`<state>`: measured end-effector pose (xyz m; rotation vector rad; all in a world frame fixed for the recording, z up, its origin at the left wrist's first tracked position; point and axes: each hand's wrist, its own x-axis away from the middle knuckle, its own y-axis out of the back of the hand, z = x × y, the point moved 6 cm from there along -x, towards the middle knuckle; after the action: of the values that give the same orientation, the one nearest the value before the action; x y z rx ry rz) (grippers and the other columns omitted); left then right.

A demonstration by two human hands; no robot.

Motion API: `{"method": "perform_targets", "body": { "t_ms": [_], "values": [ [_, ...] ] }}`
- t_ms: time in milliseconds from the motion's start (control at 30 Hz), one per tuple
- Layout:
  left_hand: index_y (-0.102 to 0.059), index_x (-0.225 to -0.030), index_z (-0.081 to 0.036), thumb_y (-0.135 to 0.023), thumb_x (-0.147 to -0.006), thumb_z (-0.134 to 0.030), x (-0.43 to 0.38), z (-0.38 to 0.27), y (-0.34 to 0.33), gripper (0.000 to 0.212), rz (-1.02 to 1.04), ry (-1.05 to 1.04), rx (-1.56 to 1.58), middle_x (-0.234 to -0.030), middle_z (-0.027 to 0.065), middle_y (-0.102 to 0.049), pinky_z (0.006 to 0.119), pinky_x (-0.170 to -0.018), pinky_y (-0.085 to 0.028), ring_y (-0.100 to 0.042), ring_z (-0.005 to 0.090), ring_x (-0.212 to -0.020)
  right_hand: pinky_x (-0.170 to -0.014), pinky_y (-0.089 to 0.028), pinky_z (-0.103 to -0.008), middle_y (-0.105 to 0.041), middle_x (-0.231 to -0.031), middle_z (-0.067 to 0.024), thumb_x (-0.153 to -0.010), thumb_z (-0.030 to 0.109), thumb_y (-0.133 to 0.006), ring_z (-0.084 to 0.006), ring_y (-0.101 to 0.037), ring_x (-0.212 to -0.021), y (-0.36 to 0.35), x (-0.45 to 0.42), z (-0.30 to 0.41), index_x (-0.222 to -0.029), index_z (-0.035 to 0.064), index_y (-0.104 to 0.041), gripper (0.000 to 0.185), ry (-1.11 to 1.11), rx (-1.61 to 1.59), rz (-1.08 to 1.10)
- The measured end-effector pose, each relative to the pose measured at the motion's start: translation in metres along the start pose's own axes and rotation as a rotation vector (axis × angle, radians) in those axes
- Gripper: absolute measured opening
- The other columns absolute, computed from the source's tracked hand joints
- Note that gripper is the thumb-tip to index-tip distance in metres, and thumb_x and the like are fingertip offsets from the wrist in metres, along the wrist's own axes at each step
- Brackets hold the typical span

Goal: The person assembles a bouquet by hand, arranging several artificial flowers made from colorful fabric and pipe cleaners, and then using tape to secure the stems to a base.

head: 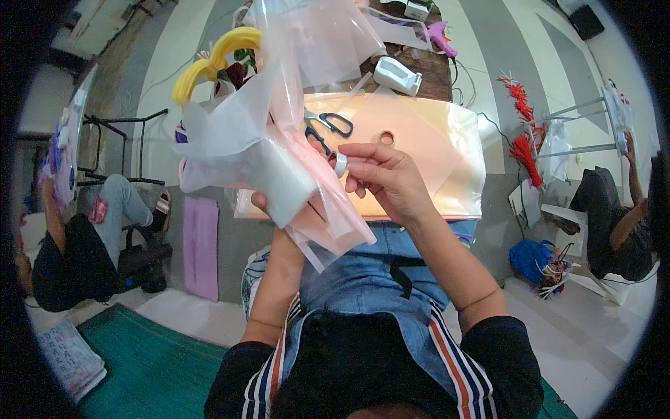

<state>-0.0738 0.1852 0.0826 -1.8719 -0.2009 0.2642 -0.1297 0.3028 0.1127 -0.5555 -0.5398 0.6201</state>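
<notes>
My left hand (264, 201), mostly hidden behind the wrapping, holds a bouquet bundle of pink and white translucent wrapping sheets (241, 120). A yellow fuzzy bow-like piece (225, 57) and dark red and green parts show at its top. White foam sheet (285, 178) covers the lower part, where a thin dark stem sticks out. My right hand (366, 167) pinches a small white roll of tape (339, 164) against the wrapping's right side. Scissors with dark blue handles (335, 124) lie just beyond, partly hidden. An empty-looking tape ring (386, 138) rests on the peach sheets (419, 120).
A white tape dispenser (397, 76) and a purple glue gun (441, 37) stand on the wooden table (437, 68). People sit at tables on the far left and far right. Red fuzzy stems (526, 157) hang at the right; a purple folded mat (201, 246) lies at left.
</notes>
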Motion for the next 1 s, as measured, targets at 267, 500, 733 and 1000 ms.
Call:
{"method": "perform_targets", "body": {
  "t_ms": [267,500,733,1000],
  "values": [
    [-0.025,-0.126,-0.005,-0.066,-0.052,-0.051,0.000,0.000,0.014,0.096,0.079,-0.004,0.093,-0.119,0.0203,-0.040,0.046,-0.095,-0.034,-0.042,0.0321,-0.108,-0.053,-0.044,-0.0202,-0.059,-0.080,-0.0107,-0.074,-0.001,-0.057,-0.0114,-0.054,-0.058,0.000,0.001,-0.005,-0.098,-0.0049,-0.055,0.025,-0.036,-0.126,-0.065],
    [-0.027,-0.125,-0.005,-0.066,-0.048,-0.055,0.002,0.002,0.008,0.100,-0.001,0.038,-0.062,-0.117,0.0200,-0.042,0.042,-0.093,-0.037,-0.045,0.0300,-0.106,-0.052,-0.043,-0.0214,-0.059,-0.076,-0.0096,-0.078,0.005,-0.054,-0.0115,-0.053,-0.057,0.004,-0.001,-0.007,-0.095,-0.0052,-0.056,0.020,-0.013,-0.172,-0.064],
    [-0.026,-0.126,-0.005,-0.064,-0.050,-0.059,0.002,-0.001,0.014,0.100,-0.017,-0.020,-0.011,-0.116,0.0190,-0.042,0.041,-0.091,-0.039,-0.046,0.0293,-0.104,-0.052,-0.042,-0.0200,-0.059,-0.075,-0.0077,-0.079,0.007,-0.054,-0.0108,-0.053,-0.058,0.004,-0.004,-0.003,-0.096,-0.0026,-0.058,0.020,0.054,0.014,0.006],
    [-0.023,-0.127,-0.007,-0.063,-0.055,-0.055,0.000,0.002,0.005,0.095,0.079,-0.002,0.189,-0.121,0.0186,-0.035,0.042,-0.095,-0.034,-0.037,0.0296,-0.112,-0.058,-0.041,-0.0202,-0.057,-0.074,-0.0051,-0.076,0.006,-0.058,-0.0102,-0.053,-0.066,-0.001,0.001,0.027,-0.087,0.0011,-0.063,0.013,0.455,0.738,0.045]
  ]
}}
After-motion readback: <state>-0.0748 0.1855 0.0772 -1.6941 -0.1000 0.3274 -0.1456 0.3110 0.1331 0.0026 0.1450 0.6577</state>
